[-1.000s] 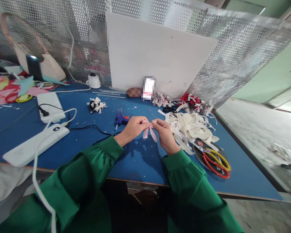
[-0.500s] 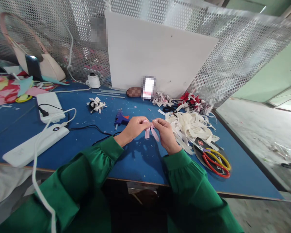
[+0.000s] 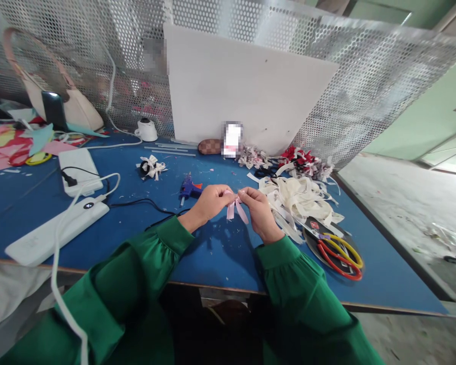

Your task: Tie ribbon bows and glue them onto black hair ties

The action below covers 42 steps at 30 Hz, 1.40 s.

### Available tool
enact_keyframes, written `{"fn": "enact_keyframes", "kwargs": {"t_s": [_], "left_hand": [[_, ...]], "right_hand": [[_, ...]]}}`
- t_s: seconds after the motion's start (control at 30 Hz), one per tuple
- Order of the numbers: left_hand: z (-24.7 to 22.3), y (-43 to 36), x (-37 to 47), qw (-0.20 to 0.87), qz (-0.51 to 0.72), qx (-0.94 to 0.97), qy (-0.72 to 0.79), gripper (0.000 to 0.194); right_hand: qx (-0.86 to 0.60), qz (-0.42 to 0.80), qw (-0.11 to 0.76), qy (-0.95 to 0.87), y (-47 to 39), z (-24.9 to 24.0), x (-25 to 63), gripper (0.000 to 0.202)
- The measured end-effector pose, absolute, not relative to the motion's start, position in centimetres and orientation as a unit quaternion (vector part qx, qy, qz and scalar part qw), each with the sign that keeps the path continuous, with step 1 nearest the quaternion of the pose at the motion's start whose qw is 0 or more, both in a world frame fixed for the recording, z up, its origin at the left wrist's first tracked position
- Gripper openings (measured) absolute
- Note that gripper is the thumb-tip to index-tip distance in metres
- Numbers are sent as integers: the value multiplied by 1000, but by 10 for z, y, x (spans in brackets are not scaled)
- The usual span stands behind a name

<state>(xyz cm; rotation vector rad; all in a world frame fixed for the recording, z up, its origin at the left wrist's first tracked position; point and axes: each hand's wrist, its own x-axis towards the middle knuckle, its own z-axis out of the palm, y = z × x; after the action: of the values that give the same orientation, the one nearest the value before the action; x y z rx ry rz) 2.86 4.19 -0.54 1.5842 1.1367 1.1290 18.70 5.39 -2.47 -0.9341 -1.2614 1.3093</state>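
Between my two hands is a pink ribbon bow, its two tails hanging down above the blue table. My left hand is closed, thumb and fingers pinching the bow's left side. From the right, my right hand pinches it near the knot, fingertips almost touching those of the left. Both hands partly cover the loops. Just behind my left hand lies a blue glue gun with an orange trigger. A heap of cream ribbon strips spreads beside my right hand.
Scissors with red and yellow handles lie on a dark disc at right. White power banks and cables occupy the left. Behind stand a phone, a patterned case and a white board. A black-and-white ribbon piece lies left of the glue gun.
Both hands keep their pinch on the pink bow, almost in the same place. The whole view has shifted very slightly; nothing has been let go or picked up.
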Motion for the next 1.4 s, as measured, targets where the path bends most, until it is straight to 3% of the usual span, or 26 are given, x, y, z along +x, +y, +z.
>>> {"fn": "enact_keyframes", "kwargs": {"t_s": [0.23, 0.6, 0.8, 1.4], "left_hand": [[-4, 41, 29, 398, 476, 630, 467, 31], [-3, 41, 29, 500, 485, 558, 451, 53], [0, 39, 30, 470, 462, 595, 460, 40], [-4, 39, 31, 401, 476, 632, 461, 31]], "right_hand": [[-383, 558, 515, -527, 52, -22, 186, 29], [-394, 566, 517, -507, 51, -21, 188, 29], [-386, 568, 512, -516, 51, -21, 187, 30], [-382, 580, 504, -513, 53, -26, 185, 33]]}}
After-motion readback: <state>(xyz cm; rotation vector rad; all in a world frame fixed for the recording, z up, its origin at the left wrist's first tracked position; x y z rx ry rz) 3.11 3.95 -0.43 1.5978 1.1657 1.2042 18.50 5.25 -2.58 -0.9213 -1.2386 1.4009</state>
